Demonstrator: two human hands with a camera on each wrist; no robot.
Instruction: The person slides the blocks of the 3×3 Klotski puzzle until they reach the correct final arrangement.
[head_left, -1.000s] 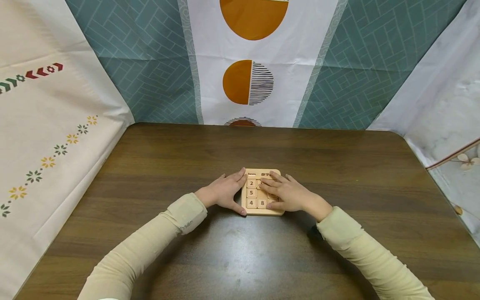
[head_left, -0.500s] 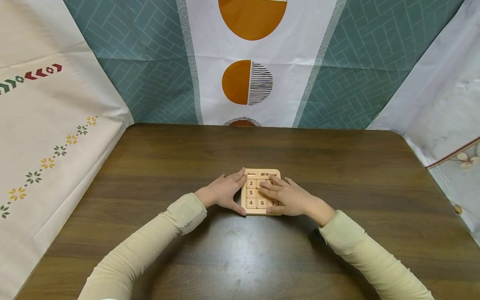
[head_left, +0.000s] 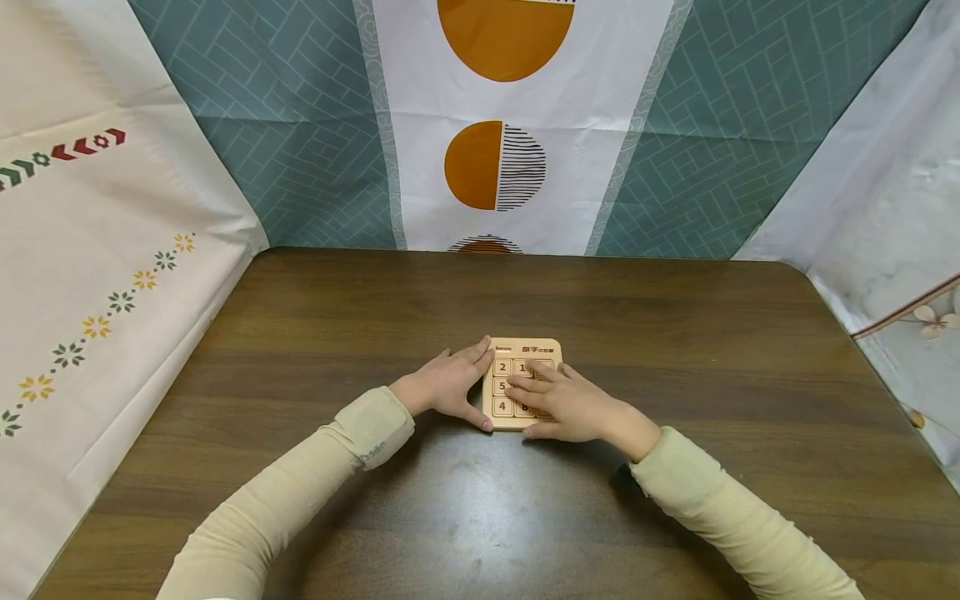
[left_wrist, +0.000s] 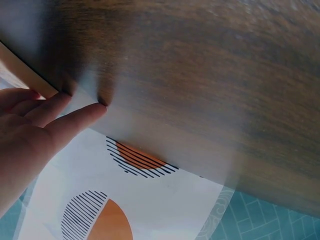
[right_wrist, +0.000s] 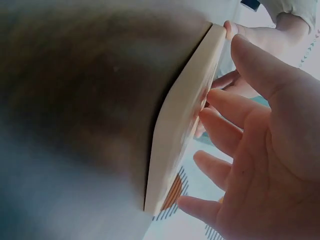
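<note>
A wooden sliding number puzzle [head_left: 512,342] lies flat on the table, with numbered tiles in its frame. My left hand [head_left: 453,385] holds its left side, fingers at the far corner and thumb at the near one. My right hand [head_left: 577,407] reaches over from the right, its fingers extended on the middle of the tiles and its thumb by the near edge. Tiles 2 [head_left: 502,367] and 4 [head_left: 502,407] show in the left column; much of the right side is covered. In the right wrist view, fingertips touch the puzzle's top [right_wrist: 185,105].
The dark wooden table [head_left: 360,300] surrounds the puzzle. A patterned cloth [head_left: 465,167] hangs behind the far edge. Light cloths stand on the left [head_left: 112,250] and right [head_left: 885,200] sides.
My right hand has shifted left and slightly nearer across the tiles, uncovering the top printed strip and the 1 tile. My left hand stays at the puzzle's left side.
</note>
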